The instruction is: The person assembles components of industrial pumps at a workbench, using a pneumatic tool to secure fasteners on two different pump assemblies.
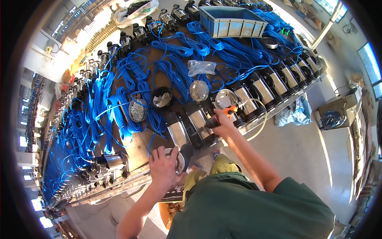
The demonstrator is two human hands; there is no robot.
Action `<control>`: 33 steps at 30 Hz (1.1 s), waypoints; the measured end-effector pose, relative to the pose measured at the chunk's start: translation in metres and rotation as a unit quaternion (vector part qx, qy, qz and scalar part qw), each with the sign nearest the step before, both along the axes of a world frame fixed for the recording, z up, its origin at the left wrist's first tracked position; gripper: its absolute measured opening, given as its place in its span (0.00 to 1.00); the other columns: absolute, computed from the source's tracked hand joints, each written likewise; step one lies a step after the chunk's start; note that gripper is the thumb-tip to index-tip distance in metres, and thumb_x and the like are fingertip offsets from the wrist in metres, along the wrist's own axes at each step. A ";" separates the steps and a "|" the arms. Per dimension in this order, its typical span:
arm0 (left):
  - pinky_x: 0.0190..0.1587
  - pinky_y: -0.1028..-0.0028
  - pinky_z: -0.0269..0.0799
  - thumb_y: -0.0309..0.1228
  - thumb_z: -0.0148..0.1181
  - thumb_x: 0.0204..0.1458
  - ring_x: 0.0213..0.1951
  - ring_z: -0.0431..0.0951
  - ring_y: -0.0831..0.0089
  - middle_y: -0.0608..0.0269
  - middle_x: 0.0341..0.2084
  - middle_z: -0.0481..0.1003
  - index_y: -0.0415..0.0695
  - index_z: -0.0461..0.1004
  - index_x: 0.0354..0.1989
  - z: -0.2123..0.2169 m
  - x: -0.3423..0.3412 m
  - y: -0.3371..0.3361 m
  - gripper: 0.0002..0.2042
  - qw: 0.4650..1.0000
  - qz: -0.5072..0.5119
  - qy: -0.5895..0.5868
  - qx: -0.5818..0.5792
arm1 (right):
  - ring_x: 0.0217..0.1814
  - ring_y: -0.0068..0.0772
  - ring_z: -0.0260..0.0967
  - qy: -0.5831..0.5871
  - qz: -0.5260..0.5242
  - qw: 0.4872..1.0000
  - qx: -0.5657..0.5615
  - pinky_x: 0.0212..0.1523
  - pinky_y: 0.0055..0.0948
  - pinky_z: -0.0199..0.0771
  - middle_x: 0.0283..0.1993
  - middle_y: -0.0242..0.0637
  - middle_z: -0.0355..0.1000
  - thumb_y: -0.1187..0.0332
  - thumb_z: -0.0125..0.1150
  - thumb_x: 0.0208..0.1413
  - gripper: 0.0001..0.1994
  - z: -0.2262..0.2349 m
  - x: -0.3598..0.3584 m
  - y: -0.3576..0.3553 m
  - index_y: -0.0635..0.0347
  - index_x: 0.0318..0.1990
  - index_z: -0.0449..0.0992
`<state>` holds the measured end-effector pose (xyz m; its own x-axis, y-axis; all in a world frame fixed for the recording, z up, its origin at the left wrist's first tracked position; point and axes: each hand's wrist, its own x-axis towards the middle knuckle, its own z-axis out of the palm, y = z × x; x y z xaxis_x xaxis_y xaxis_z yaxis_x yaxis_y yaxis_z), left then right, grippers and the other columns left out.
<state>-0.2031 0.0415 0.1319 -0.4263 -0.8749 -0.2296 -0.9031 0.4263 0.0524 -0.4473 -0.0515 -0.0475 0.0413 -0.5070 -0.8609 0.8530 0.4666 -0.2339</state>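
Observation:
My right hand (225,124) is closed round a black-and-orange handheld power driver (230,110). A pale yellow hose (263,119) loops away from it to the right. The driver sits above a row of black-and-silver pumps (202,120) along the table's near edge. Lower left, my left hand (163,167) curls over the round metal end of a pump (181,161) with a black end part. Its fingers rest on the rim, and its thumb lies at the lower side. Just beyond this pump stands another silver-bodied pump (178,133).
Coiled blue cables (175,71) cover much of the table. Bowls of small metal parts (138,110), a black bowl (162,96), a shallow metal dish (199,91) and a clear plastic bag (201,67) lie among them. A blue-grey crate (234,24) stands at the back.

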 end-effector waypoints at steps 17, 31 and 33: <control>0.58 0.61 0.57 0.34 0.77 0.29 0.56 0.60 0.54 0.46 0.55 0.55 0.34 0.48 0.62 0.006 0.154 0.101 0.51 0.837 0.279 0.420 -0.215 | 0.46 0.40 0.71 -0.146 0.206 0.956 -0.146 0.49 0.40 0.72 0.46 0.43 0.71 0.54 0.62 0.51 0.25 0.139 0.268 0.054 0.59 0.52 0.66; 0.16 0.81 0.67 0.35 0.66 0.48 0.13 0.69 0.77 0.59 0.18 0.73 0.38 0.70 0.31 -0.216 0.255 0.025 0.14 0.349 0.562 0.709 0.243 | 0.56 0.42 0.65 0.389 0.353 0.595 -0.609 0.55 0.36 0.64 0.51 0.47 0.66 0.64 0.78 0.28 0.45 0.021 0.387 0.006 0.61 0.57 0.58; 0.09 0.82 0.54 0.36 0.67 0.47 0.09 0.62 0.82 0.65 0.12 0.68 0.42 0.68 0.24 -0.234 0.257 0.025 0.14 0.357 0.560 0.708 0.239 | 0.61 0.54 0.56 0.518 0.362 0.470 -0.616 0.61 0.42 0.56 0.59 0.50 0.59 0.59 0.75 0.34 0.44 0.026 0.370 0.013 0.63 0.60 0.58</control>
